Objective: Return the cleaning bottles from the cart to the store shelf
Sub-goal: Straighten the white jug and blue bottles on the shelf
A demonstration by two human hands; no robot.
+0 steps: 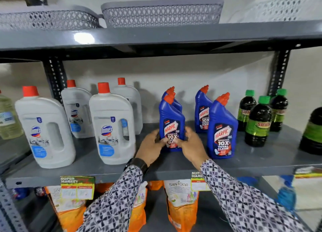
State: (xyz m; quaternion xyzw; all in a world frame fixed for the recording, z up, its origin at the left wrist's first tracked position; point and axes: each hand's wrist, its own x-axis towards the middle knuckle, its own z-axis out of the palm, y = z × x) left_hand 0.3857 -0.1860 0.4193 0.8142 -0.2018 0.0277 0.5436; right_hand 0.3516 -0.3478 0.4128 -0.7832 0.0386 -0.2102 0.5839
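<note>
Shelf (104,164) here is grey painted metal against a pale wall, pretty crowded. Both hands, left hand (151,145) and right hand (192,147), have fingers wrapped round the base of a blue plastic Harpic bottle with a red nozzle cap (171,125), standing upright mid-shelf. Four blue Harpics total, one right behind it. Four white Domex jugs with red caps (112,125) on the left, three dark green-capped bottles (257,123) on the right. Grey lattice baskets (162,14) up top.
</note>
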